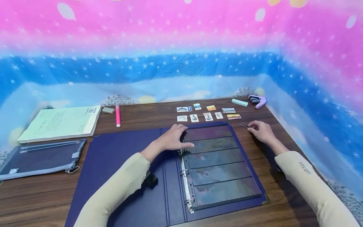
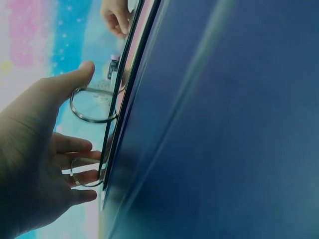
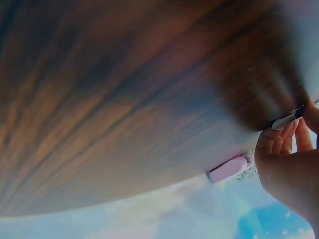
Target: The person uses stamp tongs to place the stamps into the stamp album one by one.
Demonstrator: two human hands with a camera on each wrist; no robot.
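Observation:
A dark blue ring binder [image 1: 136,148] lies spread on the table, with a black stock page [image 1: 218,157] of clear strip pockets on its right side. My left hand [image 1: 173,138] rests at the top inner corner of that page, near the upper ring. In the left wrist view its fingers and thumb extend loosely beside the metal rings [image 2: 92,119]. To the right of the binder, my right hand [image 1: 262,131] pinches a pair of tweezers [image 1: 244,125], tips pointing toward the stamps. Several small postage stamps [image 1: 208,117] lie in two rows beyond the page.
At the back right are a purple stapler [image 1: 258,101] and a pale green bar-shaped box [image 1: 239,102]. A pink highlighter [image 1: 118,116] and a grey eraser [image 1: 108,110] lie at the back left. A light green book [image 1: 60,123] and a zip pouch [image 1: 42,157] occupy the left side.

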